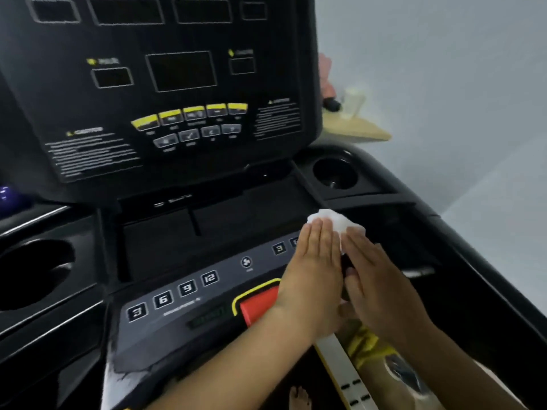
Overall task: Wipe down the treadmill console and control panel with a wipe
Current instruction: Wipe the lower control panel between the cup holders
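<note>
The black treadmill console (165,84) stands upright ahead, with dark display windows and yellow-topped buttons. Below it runs the grey control panel (177,294) with numbered keys and a red stop key (260,303). A crumpled white wipe (336,220) sticks out above my fingertips, over the panel's right end. My left hand (313,270) and my right hand (376,282) are pressed together, fingers straight, with the wipe squeezed between them. The hands cover the right-hand numbered keys; whether the wipe touches the panel is hidden.
A round cup holder (336,173) sits behind the hands and a larger one (32,273) at the left. A recessed tray (213,220) lies between console and panel. A wooden shelf (355,128) with small items stands against the right wall. A bare foot (299,398) shows below.
</note>
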The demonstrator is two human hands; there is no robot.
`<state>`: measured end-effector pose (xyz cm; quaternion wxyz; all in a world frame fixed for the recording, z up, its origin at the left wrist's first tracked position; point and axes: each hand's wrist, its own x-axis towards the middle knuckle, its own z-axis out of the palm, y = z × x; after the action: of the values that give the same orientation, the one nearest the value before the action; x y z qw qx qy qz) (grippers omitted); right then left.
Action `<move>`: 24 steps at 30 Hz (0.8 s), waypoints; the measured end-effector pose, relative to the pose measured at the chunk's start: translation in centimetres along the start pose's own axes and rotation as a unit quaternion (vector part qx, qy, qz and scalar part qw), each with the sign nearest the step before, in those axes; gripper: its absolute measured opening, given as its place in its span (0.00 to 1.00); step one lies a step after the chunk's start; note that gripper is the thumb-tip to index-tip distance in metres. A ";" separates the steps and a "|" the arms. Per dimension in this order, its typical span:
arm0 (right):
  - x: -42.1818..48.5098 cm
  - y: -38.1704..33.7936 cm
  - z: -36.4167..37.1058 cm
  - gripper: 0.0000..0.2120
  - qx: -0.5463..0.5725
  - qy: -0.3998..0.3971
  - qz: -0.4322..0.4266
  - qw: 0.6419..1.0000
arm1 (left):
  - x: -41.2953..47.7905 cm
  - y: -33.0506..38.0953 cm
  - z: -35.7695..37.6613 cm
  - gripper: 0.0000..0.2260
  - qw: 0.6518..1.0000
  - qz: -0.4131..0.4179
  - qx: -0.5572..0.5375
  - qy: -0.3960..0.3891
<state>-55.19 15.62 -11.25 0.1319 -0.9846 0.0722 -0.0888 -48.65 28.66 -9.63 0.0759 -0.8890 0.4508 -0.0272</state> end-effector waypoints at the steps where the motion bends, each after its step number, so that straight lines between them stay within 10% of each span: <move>1: -0.6 0.1 0.0 0.32 0.015 0.000 0.015 1.000 | 0.1 0.4 0.1 0.43 1.000 0.008 0.002 0.002; 8: -2.1 -2.0 0.7 0.30 -0.015 -0.006 0.009 1.000 | -3.3 -0.5 0.4 0.37 0.999 0.020 -0.025 0.020; 24: -1.0 -17.8 3.4 0.30 -0.022 -0.135 -0.339 0.931 | -20.1 -5.9 2.0 0.39 0.928 -0.349 -0.121 0.044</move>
<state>-53.38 33.63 -9.74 0.0811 -0.9559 -0.2822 0.0073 -55.60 48.57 -10.23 -0.0665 -0.9905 0.1145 -0.0367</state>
